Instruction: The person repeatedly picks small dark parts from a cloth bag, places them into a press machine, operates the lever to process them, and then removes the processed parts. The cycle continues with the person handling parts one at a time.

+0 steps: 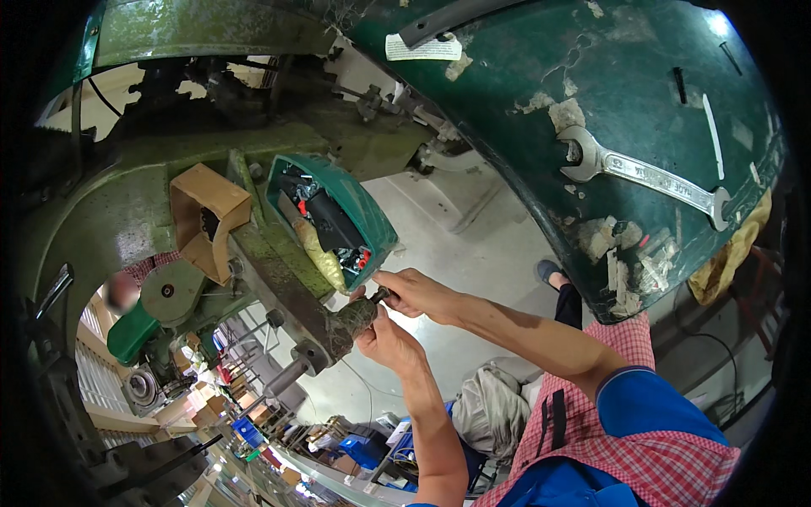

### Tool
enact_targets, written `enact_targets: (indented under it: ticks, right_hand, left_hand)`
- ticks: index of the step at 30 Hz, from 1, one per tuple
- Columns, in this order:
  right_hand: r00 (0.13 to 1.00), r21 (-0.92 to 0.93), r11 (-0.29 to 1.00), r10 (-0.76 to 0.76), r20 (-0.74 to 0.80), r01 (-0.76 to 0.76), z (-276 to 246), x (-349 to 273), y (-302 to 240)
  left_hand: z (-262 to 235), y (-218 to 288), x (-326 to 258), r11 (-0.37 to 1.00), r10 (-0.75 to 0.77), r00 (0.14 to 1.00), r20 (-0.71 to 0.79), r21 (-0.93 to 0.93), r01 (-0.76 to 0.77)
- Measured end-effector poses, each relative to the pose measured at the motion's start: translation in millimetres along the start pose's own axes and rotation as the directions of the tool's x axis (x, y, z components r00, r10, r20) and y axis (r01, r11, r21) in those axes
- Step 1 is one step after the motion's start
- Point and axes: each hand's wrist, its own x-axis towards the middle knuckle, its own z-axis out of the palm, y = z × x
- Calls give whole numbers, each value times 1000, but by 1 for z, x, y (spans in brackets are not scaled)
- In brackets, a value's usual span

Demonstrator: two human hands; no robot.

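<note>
Grey concrete floor (473,245) shows pale below the machinery, and a crowded workshop of blue crates (365,448) and shelving spreads at the lower left, bent by the lens. Large dark-green machine cover (642,110) fills the upper right, paint flaking; a big open-ended spanner (646,175) lies on its curved slope, and a yellowish rag (733,253) hangs at its right edge. Older olive-green machine frame (127,211) crosses the left, carrying a brown cardboard guard (207,211) and an open teal housing (355,207) with red-tipped wiring inside. From the frame a greasy shaft (291,291) runs down to a knurled end fitting (359,314). Left hand (390,342) is curled against the fitting from below, apparently steadying it. Right hand (414,291) is pinched narrow on a small dark knob (382,295) at the fitting's tip; how firm the pinch is cannot be told. Risks, as judged: grease on the fitting could let the fingers slip off the knob; the knob, if loose, could drop to the floor and roll away; the spanner rests unsecured on a slope above the person's arm and could slide off if the cover is jolted; exposed wiring sits just beside the working hands. A second person stands partly visible at far left, well apart.
</note>
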Motion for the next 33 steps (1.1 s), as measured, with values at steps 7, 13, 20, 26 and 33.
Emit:
enact_targets:
  ticks: [7, 13, 20, 26, 33]
  right_hand:
    - [994, -1, 1000, 0, -106, 0, 5, -3, -6]
    - [978, -74, 997, 4, -209, -20, 18, -21, 6]
    - [897, -82, 989, -143, -417, 120, 28, -105, 16]
    - [896, -137, 985, -156, -416, 108, 49, -142, 27]
    - [822, -545, 817, -435, -369, 188, 44, -138, 33]
  left_hand:
    - [4, -2, 1, 996, 6, 1000, -13, 94, -5]
    - [19, 40, -16, 982, -178, 983, -43, 62, 180]
    - [-8, 21, -29, 963, -256, 965, 57, -78, 260]
    - [-23, 49, -28, 912, -363, 923, 126, -154, 380]
    - [-63, 38, -38, 774, -564, 785, 256, -169, 611]
